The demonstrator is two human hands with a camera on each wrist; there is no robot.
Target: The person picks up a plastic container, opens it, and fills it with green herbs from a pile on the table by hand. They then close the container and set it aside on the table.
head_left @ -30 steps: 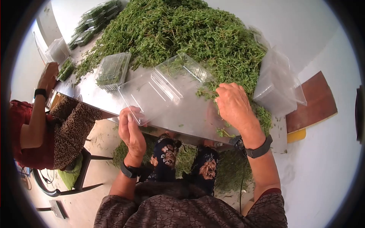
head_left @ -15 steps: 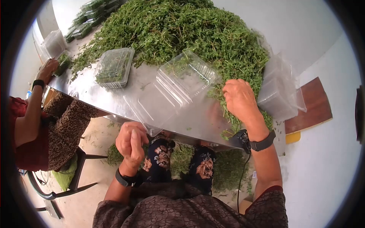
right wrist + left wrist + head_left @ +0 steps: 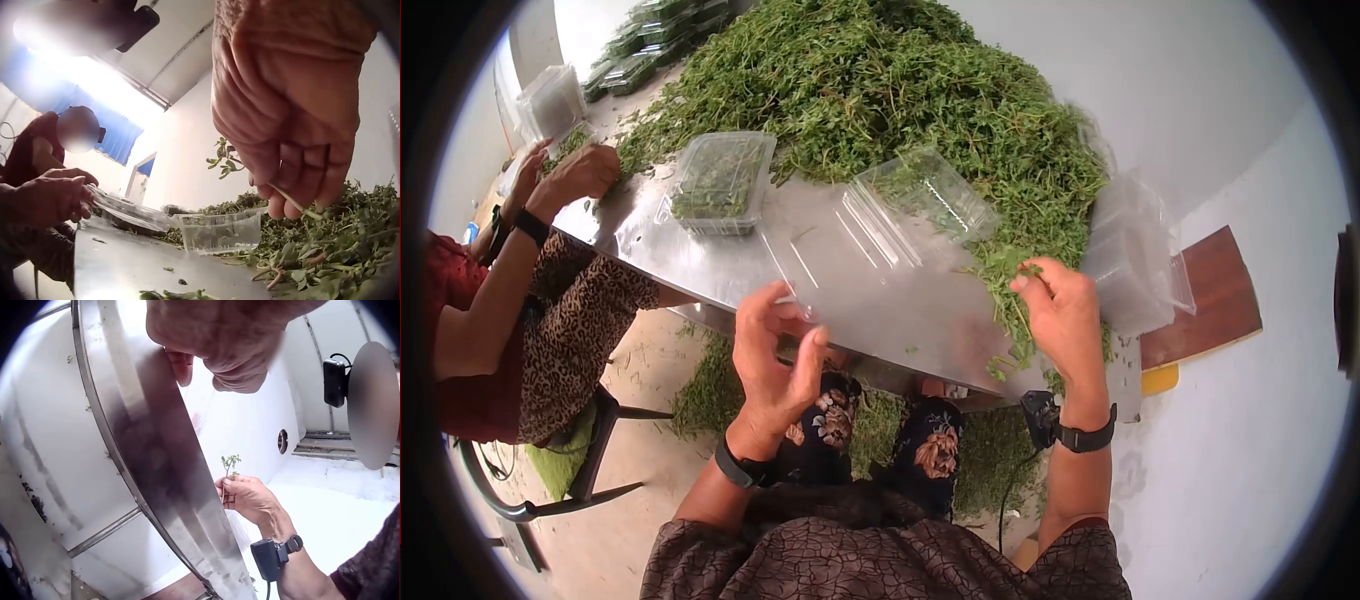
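In the head view, an open clear plastic clamshell box (image 3: 945, 195) lies on the metal table with some greens in its base. Its lid (image 3: 825, 265) leans toward the table's front edge, where my left hand (image 3: 772, 360) holds the lid's corner with curled fingers, thumb standing off to the side. Between thumb and fingers, my right hand (image 3: 1065, 320) pinches a leafy green sprig (image 3: 224, 159), beside the right edge of a big heap of greens (image 3: 870, 90). From the left wrist, the sprig's leafy tip (image 3: 230, 464) shows above the pinching fingers.
A closed box of greens (image 3: 720, 185) stands left of the open one. Nested clear boxes (image 3: 1135, 265) stand at the right. More filled boxes (image 3: 640, 50) are stacked at the back left. Another person (image 3: 490, 310) sits working at the left. Loose sprigs lie near the table's front edge.
My right hand has gone from reaching palm-down at the heap's edge to turning up with a sprig pinched. My left hand's thumb has spread away from its fingers. The other person's hands have come together.
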